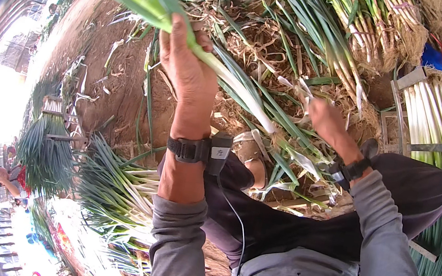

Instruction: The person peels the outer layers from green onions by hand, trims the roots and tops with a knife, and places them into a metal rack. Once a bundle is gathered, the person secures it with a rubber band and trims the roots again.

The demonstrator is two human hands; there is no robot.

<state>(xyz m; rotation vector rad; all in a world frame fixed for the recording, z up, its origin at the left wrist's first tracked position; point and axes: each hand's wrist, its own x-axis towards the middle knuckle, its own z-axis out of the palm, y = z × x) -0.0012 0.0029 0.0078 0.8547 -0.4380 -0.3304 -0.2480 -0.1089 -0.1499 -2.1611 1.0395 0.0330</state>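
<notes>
My left hand (186, 68) is wrapped round a large spring onion (235, 88), raised in front of me. Its green leaves point to the upper left, and its pale stem slants down to the right, ending in a white base. Apart from that stem, my right hand (326, 120) is closed near a pale strip of peeled leaf (302, 91). Whether the fingers grip that strip I cannot tell. Beneath both hands lie green leaves and dry peelings (260, 45) in a loose heap on the ground.
Unpeeled spring onions with roots (360, 38) lie at the far right. Clean white stems sit in a metal rack (431, 123) beside my right knee. Another rack of onions (49, 133) stands at the left, near a loose pile (114, 184). A person (12, 182) is at the left edge.
</notes>
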